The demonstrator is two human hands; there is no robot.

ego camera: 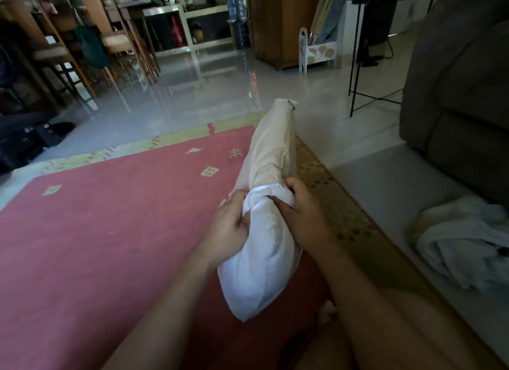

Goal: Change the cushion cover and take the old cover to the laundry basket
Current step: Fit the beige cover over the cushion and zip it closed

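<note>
Bare knee [413, 328] lowest in frame, folded over a red rug [110, 232] with a pale green patterned border. Just ahead, held above the rug between both forearms: white cushion [256, 259], far half sheathed in a beige cover [271, 143], near half bare. Left hand [234, 226] clamped on the cushion at the cover's mouth, fingers [242, 196] curled tight into a bunched fold of white fabric. Right hand [300, 212] on the opposite side, fingers hooked over the cover's zip edge [271, 187], thumb pressed into the white fabric just below. Far tip of the cover pointing away toward glossy floor tiles [220, 94].

To the right, on the tiles just beside a dark upholstered sofa [462, 80]: crumpled heap of white cloth [462, 240], well apart from the cushion. Farther back, a white rack [319, 51] with leaf cut-outs, holding flat pale sheets propped upright. Blue water jugs [235, 3], one above the other, beside a wooden cabinet [278, 25]. Wooden chairs [55, 53] at far left, a green garment draped on one. Any lettering in the room too small and dim to read.
</note>
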